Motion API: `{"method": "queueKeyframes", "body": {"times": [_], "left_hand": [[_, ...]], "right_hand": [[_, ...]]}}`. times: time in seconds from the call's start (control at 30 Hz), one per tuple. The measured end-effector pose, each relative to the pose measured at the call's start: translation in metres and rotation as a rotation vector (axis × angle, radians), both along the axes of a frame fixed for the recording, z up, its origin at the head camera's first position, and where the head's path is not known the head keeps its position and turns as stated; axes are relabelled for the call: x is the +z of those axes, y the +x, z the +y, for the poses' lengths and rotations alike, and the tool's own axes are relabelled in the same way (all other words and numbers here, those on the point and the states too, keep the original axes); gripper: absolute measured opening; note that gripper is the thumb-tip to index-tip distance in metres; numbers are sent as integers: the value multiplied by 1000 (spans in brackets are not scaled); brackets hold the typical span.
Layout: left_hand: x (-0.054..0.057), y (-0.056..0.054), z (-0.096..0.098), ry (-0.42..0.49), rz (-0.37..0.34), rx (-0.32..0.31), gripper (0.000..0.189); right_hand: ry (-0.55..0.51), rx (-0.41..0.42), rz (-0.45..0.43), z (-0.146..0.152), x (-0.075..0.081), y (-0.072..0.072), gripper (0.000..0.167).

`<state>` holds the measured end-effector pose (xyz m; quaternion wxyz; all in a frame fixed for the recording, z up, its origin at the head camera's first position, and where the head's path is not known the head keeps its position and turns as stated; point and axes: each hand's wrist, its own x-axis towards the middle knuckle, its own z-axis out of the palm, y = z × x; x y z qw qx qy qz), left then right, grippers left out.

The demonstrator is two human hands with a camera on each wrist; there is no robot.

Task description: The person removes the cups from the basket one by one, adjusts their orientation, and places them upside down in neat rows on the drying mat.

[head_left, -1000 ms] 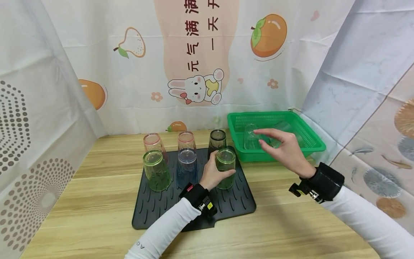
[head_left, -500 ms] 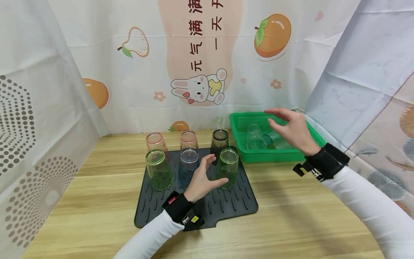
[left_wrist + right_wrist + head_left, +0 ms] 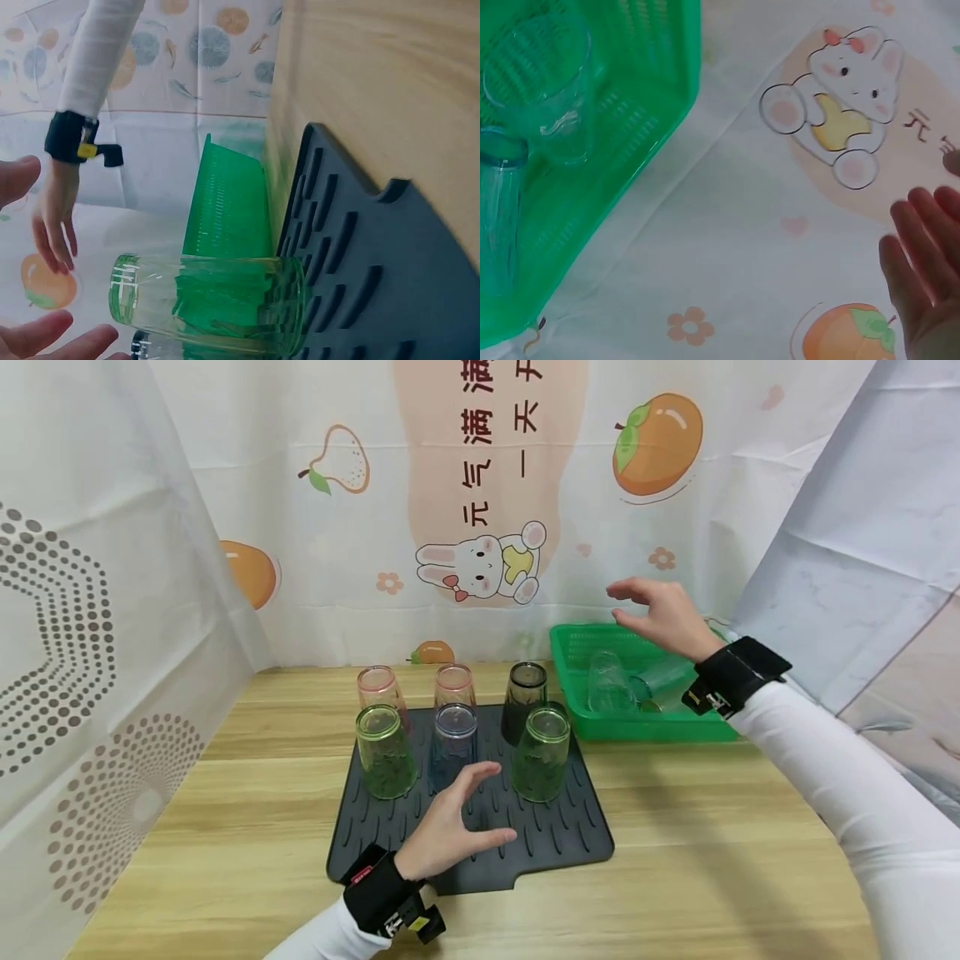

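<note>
My left hand (image 3: 447, 828) hovers above the front of the black drying mat (image 3: 562, 847), thumb and fingers spread apart and holding nothing. Nearest to it are an upside-down green glass (image 3: 542, 760) at the mat's right and a blue glass (image 3: 453, 747) in the middle. Another green glass (image 3: 386, 760) stands at the left, also upside down. Behind them are two pink glasses (image 3: 378, 687) and a black glass (image 3: 523, 702). My right hand (image 3: 663, 617) is raised above the green basket (image 3: 637, 727), fingers relaxed with nothing in them. In the left wrist view, the near green glass (image 3: 210, 304) stands beyond my fingertips.
Inside the basket are a clear glass (image 3: 544, 90) and a bluish glass (image 3: 501, 217), lying or leaning. The basket sits at the back right, against the printed curtain (image 3: 337, 568). A wooden table (image 3: 690, 860) lies under everything.
My left hand has let go of the right-hand green glass and drawn back toward the lower left. My right hand has risen over the basket. The glasses on the mat stay put.
</note>
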<state>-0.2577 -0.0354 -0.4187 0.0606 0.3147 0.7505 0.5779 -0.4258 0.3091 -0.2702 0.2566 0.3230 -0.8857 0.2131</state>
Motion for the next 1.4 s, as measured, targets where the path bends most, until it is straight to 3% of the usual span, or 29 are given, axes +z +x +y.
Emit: {"method": "queueKeyframes", "body": {"times": [0.13, 0.23, 0.3, 0.47, 0.63, 0.77, 0.9, 1.13, 1.4], "left_hand": [[10, 14, -7, -19, -61, 5, 69], [10, 19, -11, -13, -73, 11, 68], [18, 26, -12, -7, -100, 5, 68], [21, 31, -12, 4, -118, -34, 68], [21, 33, -12, 22, -121, -45, 67], [20, 34, -15, 28, -140, -37, 66], [17, 34, -19, 33, -159, -37, 67], [-4, 22, -27, 86, -155, -70, 68], [-11, 17, -31, 124, -90, -94, 68]], "right_hand": [[123, -13, -75, 2, -6, -18, 30], [300, -60, -129, 1, -11, -28, 34], [428, -95, -170, 2, -15, -31, 40], [623, -134, -294, 9, -32, -38, 54], [756, -100, -358, 13, -57, -47, 56], [854, -66, -336, 18, -79, -53, 52], [877, -26, -320, 23, -96, -57, 49], [880, 59, -302, 18, -109, -64, 48], [848, 107, -2, 19, -126, -76, 22]]}}
